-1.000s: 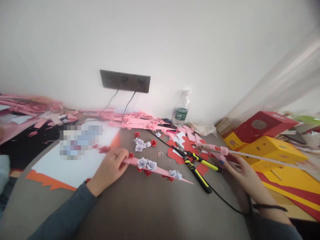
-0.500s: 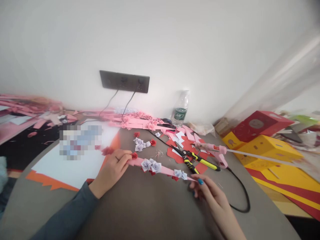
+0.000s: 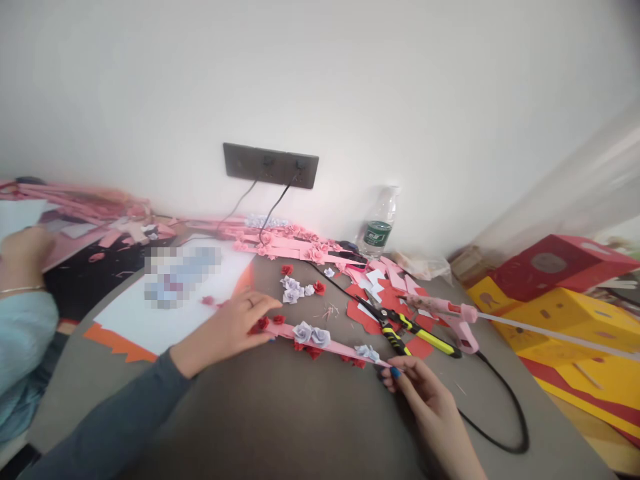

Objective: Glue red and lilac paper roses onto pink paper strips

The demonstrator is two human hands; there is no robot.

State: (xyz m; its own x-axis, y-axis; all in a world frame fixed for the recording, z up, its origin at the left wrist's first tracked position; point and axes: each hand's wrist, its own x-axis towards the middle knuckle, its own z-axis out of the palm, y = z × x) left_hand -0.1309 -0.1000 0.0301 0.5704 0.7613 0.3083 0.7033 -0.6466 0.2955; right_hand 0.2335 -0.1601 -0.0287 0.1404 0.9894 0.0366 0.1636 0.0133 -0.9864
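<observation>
A pink paper strip trimmed with pale lilac paper flowers and red paper flowers stretches between my hands above the table. My right hand pinches its narrow right end between thumb and fingers. At the other end, my left hand has its thumb and fingers apart around the strip, beside a red flower; part of that end is hidden behind it. Loose lilac flowers and red ones lie just beyond the strip.
Pliers with yellow-black handles and a pink glue gun lie on paper scraps at right. Behind stand a water bottle and flowered pink strips. White sheets lie left, yellow boxes right. Another person's arm is far left.
My left hand has loosened from a pinch, its fingers now spread at the strip's left end. My right hand still pinches the other end. Another person's arm has appeared at left; the view has shifted.
</observation>
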